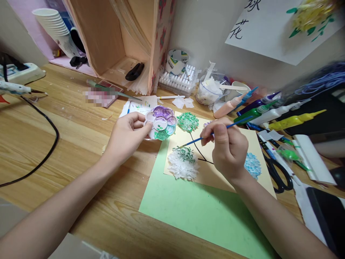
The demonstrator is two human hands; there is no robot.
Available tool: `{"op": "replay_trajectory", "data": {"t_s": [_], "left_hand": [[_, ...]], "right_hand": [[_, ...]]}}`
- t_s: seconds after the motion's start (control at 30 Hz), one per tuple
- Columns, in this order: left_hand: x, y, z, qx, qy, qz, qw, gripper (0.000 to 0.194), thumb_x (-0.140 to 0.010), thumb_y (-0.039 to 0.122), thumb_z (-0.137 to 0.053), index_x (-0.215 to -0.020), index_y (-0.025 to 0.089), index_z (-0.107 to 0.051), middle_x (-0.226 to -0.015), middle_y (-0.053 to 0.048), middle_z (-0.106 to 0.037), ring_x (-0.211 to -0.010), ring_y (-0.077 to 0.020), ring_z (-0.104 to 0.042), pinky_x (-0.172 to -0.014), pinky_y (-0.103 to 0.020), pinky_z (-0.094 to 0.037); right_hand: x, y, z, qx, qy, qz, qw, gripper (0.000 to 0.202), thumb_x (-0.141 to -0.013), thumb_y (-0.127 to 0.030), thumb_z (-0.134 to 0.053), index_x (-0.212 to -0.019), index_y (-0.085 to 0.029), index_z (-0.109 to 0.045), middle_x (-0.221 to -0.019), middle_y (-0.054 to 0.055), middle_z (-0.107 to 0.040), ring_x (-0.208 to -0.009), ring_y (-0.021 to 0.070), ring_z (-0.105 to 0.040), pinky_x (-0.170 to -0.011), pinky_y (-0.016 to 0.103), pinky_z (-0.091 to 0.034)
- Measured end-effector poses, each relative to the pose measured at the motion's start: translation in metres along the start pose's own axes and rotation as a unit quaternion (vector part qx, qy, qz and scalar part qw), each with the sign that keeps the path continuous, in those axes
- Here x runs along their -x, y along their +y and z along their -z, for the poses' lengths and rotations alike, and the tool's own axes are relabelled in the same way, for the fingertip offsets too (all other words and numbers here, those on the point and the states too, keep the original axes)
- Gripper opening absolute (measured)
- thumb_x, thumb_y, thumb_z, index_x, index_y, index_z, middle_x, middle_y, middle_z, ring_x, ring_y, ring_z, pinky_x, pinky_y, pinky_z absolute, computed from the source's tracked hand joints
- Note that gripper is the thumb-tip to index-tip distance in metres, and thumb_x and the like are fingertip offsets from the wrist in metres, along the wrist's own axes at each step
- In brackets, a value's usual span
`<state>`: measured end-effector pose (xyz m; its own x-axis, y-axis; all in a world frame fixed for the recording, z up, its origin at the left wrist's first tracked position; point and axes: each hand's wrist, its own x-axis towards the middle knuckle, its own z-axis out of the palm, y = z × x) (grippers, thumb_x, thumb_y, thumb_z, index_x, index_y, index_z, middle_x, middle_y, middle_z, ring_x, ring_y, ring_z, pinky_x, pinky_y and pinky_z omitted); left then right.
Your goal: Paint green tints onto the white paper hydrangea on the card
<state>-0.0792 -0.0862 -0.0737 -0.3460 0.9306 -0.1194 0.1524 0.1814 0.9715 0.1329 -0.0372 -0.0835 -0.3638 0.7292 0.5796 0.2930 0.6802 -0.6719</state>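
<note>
My left hand (129, 133) grips the flower-shaped paint palette (161, 124), which has purple, teal and green paint in its wells. Pinched in my right hand (225, 147) is a thin blue paintbrush (195, 140), its tip at the upper edge of a white paper flower (183, 167) partly coloured green. That flower lies on a cream sheet (212, 178) with drawn black stems, over a green sheet (194, 212). A green flower (188, 122) is above it, and a blue flower (252, 166) sits at the right. A purple flower is mostly hidden behind my right hand.
Paint bottles (296, 120) and black scissors (280, 176) lie at the right. Behind the sheets stand a marker box (179, 81) and a plastic cup of paper scraps (210, 91). A glue gun (16, 88) with a black cord is at the left.
</note>
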Motion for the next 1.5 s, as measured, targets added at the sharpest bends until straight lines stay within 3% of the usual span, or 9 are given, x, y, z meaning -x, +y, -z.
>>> {"op": "replay_trajectory", "data": {"t_s": [0.13, 0.27, 0.43, 0.57, 0.7, 0.9, 1.13, 1.4, 1.5], "left_hand": [[0.000, 0.000, 0.000, -0.002, -0.002, -0.002, 1.000, 0.011, -0.072, 0.027, -0.066, -0.072, 0.018, -0.059, -0.058, 0.002, -0.063, -0.056, -0.0122, -0.059, -0.060, -0.023, -0.049], [0.000, 0.000, 0.000, 0.002, -0.001, -0.001, 1.000, 0.011, -0.072, 0.027, -0.066, -0.071, 0.018, -0.059, -0.058, 0.002, -0.063, -0.057, -0.0126, -0.060, -0.061, -0.023, -0.049], [0.001, 0.001, 0.001, -0.003, 0.001, -0.003, 1.000, 0.010, -0.072, 0.025, -0.066, -0.071, 0.018, -0.060, -0.058, 0.002, -0.063, -0.056, -0.0122, -0.060, -0.059, -0.022, -0.048], [0.000, 0.001, 0.000, -0.004, 0.006, -0.003, 1.000, 0.009, -0.073, 0.024, -0.065, -0.072, 0.018, -0.060, -0.059, 0.001, -0.064, -0.057, -0.0127, -0.061, -0.059, -0.022, -0.048], [0.000, 0.000, 0.000, -0.002, 0.002, -0.003, 1.000, 0.010, -0.072, 0.026, -0.066, -0.072, 0.018, -0.060, -0.058, 0.001, -0.064, -0.056, -0.0125, -0.060, -0.058, -0.022, -0.048], [0.002, 0.000, -0.001, -0.004, -0.002, 0.003, 1.000, 0.011, -0.073, 0.026, -0.066, -0.072, 0.018, -0.059, -0.059, 0.002, -0.064, -0.057, -0.0126, -0.062, -0.058, -0.022, -0.050], [0.002, 0.001, -0.002, -0.008, -0.001, 0.003, 1.000, 0.010, -0.073, 0.025, -0.066, -0.071, 0.018, -0.059, -0.059, 0.002, -0.064, -0.058, -0.0125, -0.063, -0.057, -0.021, -0.049], [0.002, 0.000, -0.001, -0.006, -0.003, 0.008, 1.000, 0.011, -0.073, 0.027, -0.066, -0.071, 0.019, -0.059, -0.061, 0.002, -0.065, -0.058, -0.0129, -0.063, -0.060, -0.022, -0.051], [0.001, 0.003, 0.001, -0.005, 0.003, 0.008, 1.000, 0.010, -0.072, 0.026, -0.066, -0.071, 0.019, -0.059, -0.060, 0.002, -0.064, -0.059, -0.0132, -0.062, -0.061, -0.023, -0.052]], "right_hand": [[0.000, 0.000, 0.000, 0.018, -0.040, 0.012, 0.999, 0.035, -0.098, -0.027, -0.036, -0.069, -0.020, -0.055, -0.063, -0.001, -0.053, -0.055, 0.0083, -0.050, -0.056, 0.025, -0.042], [0.001, 0.000, 0.001, 0.004, 0.008, 0.008, 1.000, 0.037, -0.098, -0.028, -0.036, -0.068, -0.020, -0.055, -0.063, -0.001, -0.053, -0.055, 0.0080, -0.051, -0.053, 0.024, -0.040], [0.000, -0.001, 0.001, 0.012, -0.024, 0.018, 0.999, 0.037, -0.098, -0.028, -0.036, -0.067, -0.020, -0.055, -0.064, -0.001, -0.054, -0.055, 0.0080, -0.051, -0.054, 0.025, -0.042], [0.000, -0.001, 0.001, 0.000, 0.009, 0.006, 1.000, 0.039, -0.098, -0.029, -0.037, -0.065, -0.020, -0.055, -0.064, -0.001, -0.055, -0.055, 0.0084, -0.052, -0.051, 0.025, -0.041], [-0.001, -0.001, 0.000, -0.015, -0.015, -0.003, 1.000, 0.041, -0.097, -0.030, -0.039, -0.062, -0.020, -0.057, -0.065, 0.000, -0.057, -0.057, 0.0092, -0.055, -0.054, 0.027, -0.044], [-0.007, -0.010, -0.001, -0.164, 0.168, -0.034, 0.972, 0.031, -0.095, -0.033, -0.045, -0.071, -0.022, -0.061, -0.067, -0.001, -0.054, -0.051, 0.0102, -0.056, -0.041, 0.027, -0.040], [0.001, -0.014, -0.008, -0.134, 0.055, -0.012, 0.989, 0.028, -0.097, -0.026, -0.042, -0.080, -0.020, -0.064, -0.075, 0.000, -0.063, -0.067, 0.0108, -0.062, -0.056, 0.027, -0.051], [-0.005, -0.015, -0.007, -0.168, 0.202, 0.019, 0.965, 0.030, -0.096, -0.030, -0.043, -0.072, -0.023, -0.061, -0.065, 0.000, -0.052, -0.055, 0.0126, -0.056, -0.045, 0.030, -0.041], [-0.008, -0.014, -0.004, -0.169, 0.217, 0.017, 0.961, 0.031, -0.094, -0.025, -0.042, -0.066, -0.022, -0.055, -0.061, -0.001, -0.044, -0.051, 0.0119, -0.051, -0.042, 0.029, -0.037]]}}
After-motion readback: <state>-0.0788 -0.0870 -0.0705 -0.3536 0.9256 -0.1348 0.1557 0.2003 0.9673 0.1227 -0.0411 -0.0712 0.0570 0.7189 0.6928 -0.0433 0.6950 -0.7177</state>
